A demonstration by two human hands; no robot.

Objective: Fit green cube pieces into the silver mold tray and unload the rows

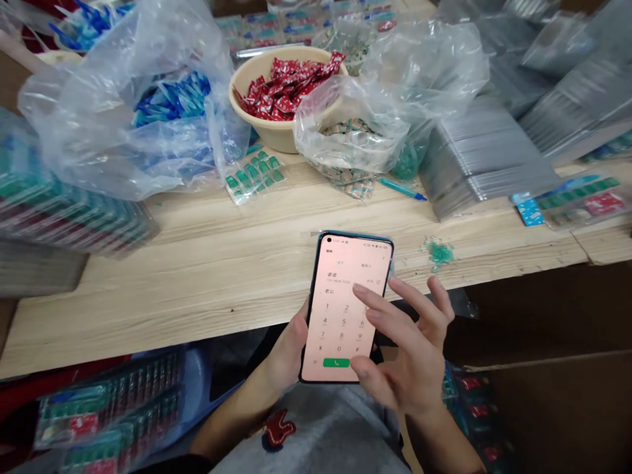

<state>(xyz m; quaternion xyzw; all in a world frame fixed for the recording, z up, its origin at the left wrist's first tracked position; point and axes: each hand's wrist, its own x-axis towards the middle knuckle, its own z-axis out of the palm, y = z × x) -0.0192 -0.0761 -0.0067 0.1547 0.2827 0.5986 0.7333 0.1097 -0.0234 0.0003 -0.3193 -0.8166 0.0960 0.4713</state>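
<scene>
A smartphone (340,329) with a lit pink screen shows a dial pad and a green call button. My left hand (289,352) grips it from the left side and behind, the thumb along its edge and most fingers hidden. Over the lower right of the screen hovers my right hand (412,342), fingers spread and holding nothing. Its index fingertip is near the upper middle of the display; whether it touches the glass I cannot tell. Just beyond the phone lies the wooden table (237,263).
Behind the phone stand a cream bowl (274,135) of red packets, a plastic bag (182,158) of blue pieces and another bag (355,151) of small packets. Stacked clear trays (484,158) rise at right, filled packs (74,197) at left. Green bits (438,251) lie near the edge.
</scene>
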